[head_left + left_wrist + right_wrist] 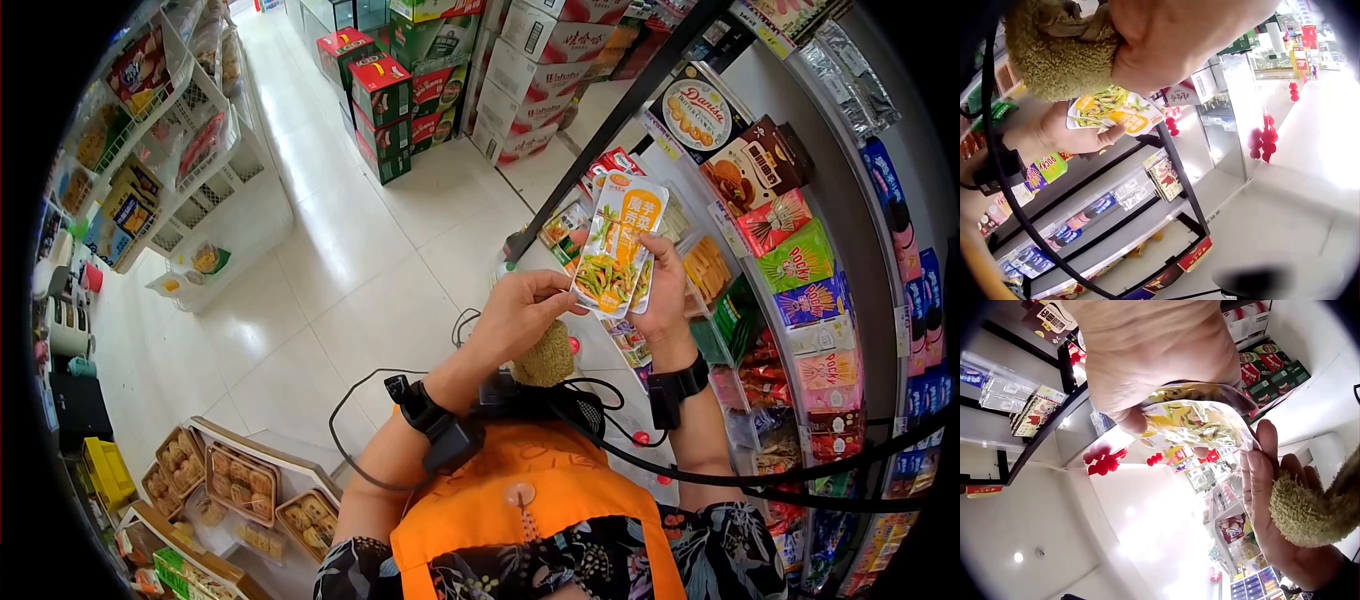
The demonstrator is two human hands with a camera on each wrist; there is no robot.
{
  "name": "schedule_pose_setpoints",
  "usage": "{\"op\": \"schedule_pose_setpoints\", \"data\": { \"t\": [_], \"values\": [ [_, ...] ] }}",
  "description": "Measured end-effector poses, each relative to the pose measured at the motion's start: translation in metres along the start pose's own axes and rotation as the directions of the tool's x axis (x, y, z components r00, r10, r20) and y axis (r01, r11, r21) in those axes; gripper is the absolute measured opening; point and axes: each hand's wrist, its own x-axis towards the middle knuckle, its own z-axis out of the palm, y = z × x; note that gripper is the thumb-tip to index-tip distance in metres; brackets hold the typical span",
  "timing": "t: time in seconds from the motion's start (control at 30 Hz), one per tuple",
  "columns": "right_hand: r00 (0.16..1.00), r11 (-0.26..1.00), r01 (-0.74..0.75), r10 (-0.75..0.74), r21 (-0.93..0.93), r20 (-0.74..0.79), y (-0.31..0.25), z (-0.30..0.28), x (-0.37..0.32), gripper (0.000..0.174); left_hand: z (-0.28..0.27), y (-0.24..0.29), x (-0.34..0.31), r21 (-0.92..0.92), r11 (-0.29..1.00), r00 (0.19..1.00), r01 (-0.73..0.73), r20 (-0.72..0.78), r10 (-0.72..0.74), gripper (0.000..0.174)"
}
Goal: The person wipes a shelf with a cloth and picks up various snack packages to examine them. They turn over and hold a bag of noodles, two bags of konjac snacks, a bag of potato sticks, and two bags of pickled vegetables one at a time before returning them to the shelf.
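Note:
Two flat food packets (612, 250) with yellow labels and pictures of green vegetables overlap in the right hand (662, 290), thumb on their front edge. The left hand (522, 318) pinches the lower left corner of the packets between thumb and fingers. A greenish fuzzy cloth (545, 356) hangs from the left hand in the head view. In the right wrist view the cloth (1313, 509) lies by the left hand (1266, 500), whose fingers meet the packet edge (1210, 422).
Snack shelves (800, 340) with boxes and packets run along the right. Stacked drink cartons (380, 100) stand ahead on the floor. White wire racks (215, 180) are at the left, trays of baked goods (240, 480) at the lower left. Black cables (620, 455) cross near the forearms.

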Motion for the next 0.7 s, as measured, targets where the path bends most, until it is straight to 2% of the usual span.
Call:
{"op": "schedule_pose_setpoints", "data": {
  "t": [0.33,0.7],
  "values": [
    [0.999,0.996,-0.028,0.024,0.082,0.049,-0.0004,-0.005,0.0001,0.058,0.0003,0.0041,-0.0013,-0.057,0.998,1.0,0.008,0.024,-0.007,0.023],
    [0.999,0.989,-0.031,0.028,0.143,0.02,0.0007,-0.0039,0.001,0.063,0.0003,0.0017,0.0021,-0.091,0.994,0.995,0.06,0.079,-0.053,0.024]
  ]
}}
